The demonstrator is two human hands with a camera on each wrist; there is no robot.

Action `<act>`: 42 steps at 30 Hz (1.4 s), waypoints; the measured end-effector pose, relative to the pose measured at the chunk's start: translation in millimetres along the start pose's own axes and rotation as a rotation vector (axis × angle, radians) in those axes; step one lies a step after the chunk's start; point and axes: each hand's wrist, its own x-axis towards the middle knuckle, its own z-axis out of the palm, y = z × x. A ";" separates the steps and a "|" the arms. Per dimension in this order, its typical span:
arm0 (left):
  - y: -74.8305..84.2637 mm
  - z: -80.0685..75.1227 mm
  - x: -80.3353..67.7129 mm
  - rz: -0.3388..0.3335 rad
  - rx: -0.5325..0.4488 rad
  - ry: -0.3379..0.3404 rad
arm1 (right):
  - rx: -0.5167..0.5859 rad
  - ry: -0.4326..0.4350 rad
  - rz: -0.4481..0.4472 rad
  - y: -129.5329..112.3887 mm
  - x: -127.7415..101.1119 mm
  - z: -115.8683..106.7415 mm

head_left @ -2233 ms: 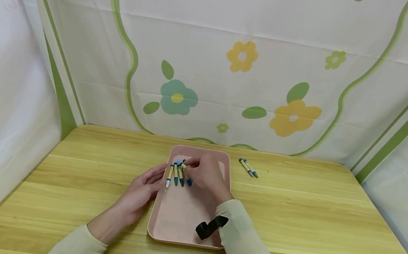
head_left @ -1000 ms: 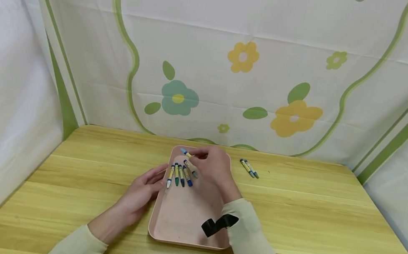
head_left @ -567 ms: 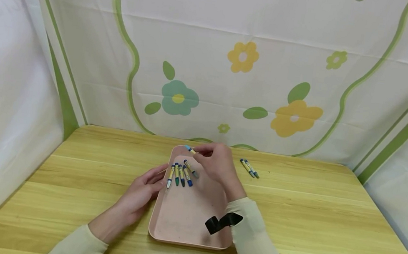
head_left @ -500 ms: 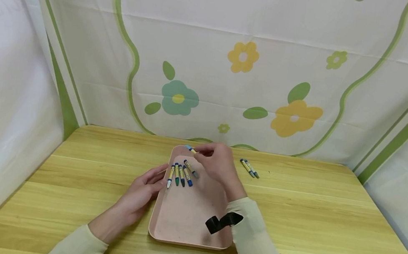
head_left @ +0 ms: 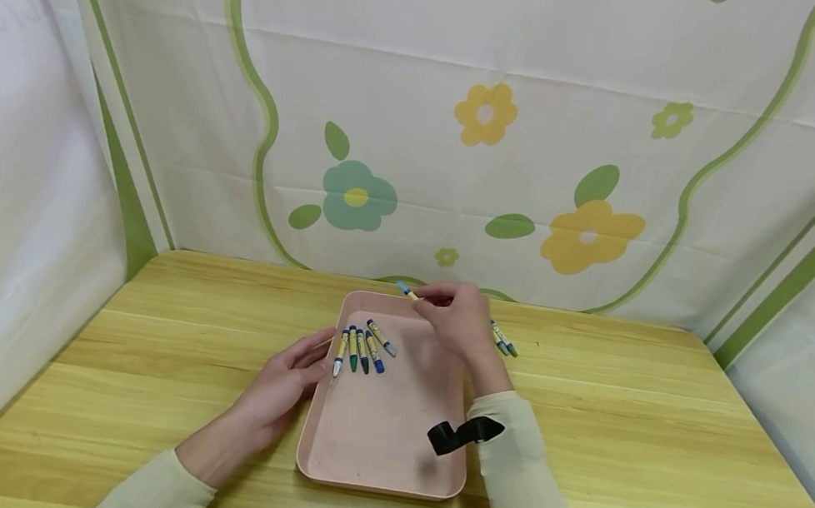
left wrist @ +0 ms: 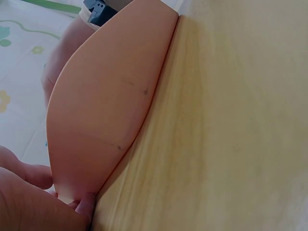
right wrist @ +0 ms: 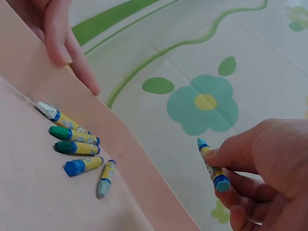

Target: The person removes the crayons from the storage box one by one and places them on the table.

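My right hand [head_left: 456, 318] pinches a light-blue crayon [right wrist: 215, 174] with a yellow wrapper between thumb and fingers, above the far rim of the pink tray [head_left: 382, 444]. Along the tray's left side lies my left hand [head_left: 278, 394], its fingers extended and touching the outer wall and rim. Inside the tray, several crayons sit side by side near that wall: a white one [right wrist: 62, 116], a green one [right wrist: 72, 134], a dark green one [right wrist: 76, 147], a blue one [right wrist: 83, 165] and, slanted apart, a pale grey one [right wrist: 106, 179].
Two more crayons [head_left: 503, 339] lie on the wooden table [head_left: 629, 430] to the right of the tray, partly behind my right hand. A white cloth backdrop [head_left: 409, 112] with printed flowers rises at the table's far edge, and white cloth hangs on both sides.
My right hand has lifted the light-blue crayon off the tray and carried it right and away, past the far rim. It left the pale grey crayon slanted. The left hand stays put.
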 end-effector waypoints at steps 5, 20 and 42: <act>0.1 0.4 -0.1 -0.002 -0.001 0.001 | -0.001 0.029 0.009 6.7 2.2 -11.6; 0.7 0.1 -0.5 -0.016 -0.002 0.006 | 0.005 0.097 0.044 26.3 6.6 -38.4; 0.5 -3.5 -3.2 -0.027 -0.003 0.013 | -0.016 0.205 0.137 59.9 7.8 -71.9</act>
